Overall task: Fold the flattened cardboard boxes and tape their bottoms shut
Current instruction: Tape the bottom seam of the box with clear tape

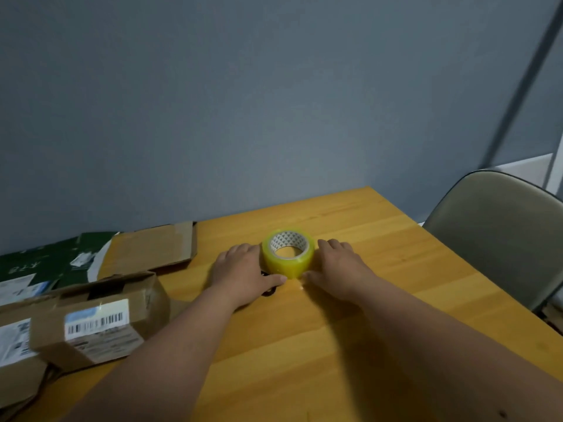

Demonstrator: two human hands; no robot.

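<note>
A yellow tape roll [288,254] lies flat on the wooden table [350,315], hole facing up. My left hand [240,269] rests palm down against the roll's left side, thumb reaching toward its front. My right hand [338,266] rests the same way against its right side, thumb near the front edge. A folded cardboard box [97,318] with a barcode label lies on its side at the left. Behind it lies a flattened brown cardboard box [152,251]. A small dark object [269,292] peeks out under my left hand; I cannot tell what it is.
Flattened green cardboard [45,260] lies at the far left against the grey wall. More cardboard with a white label [15,354] sits at the bottom left edge. A grey chair [499,239] stands at the table's right side.
</note>
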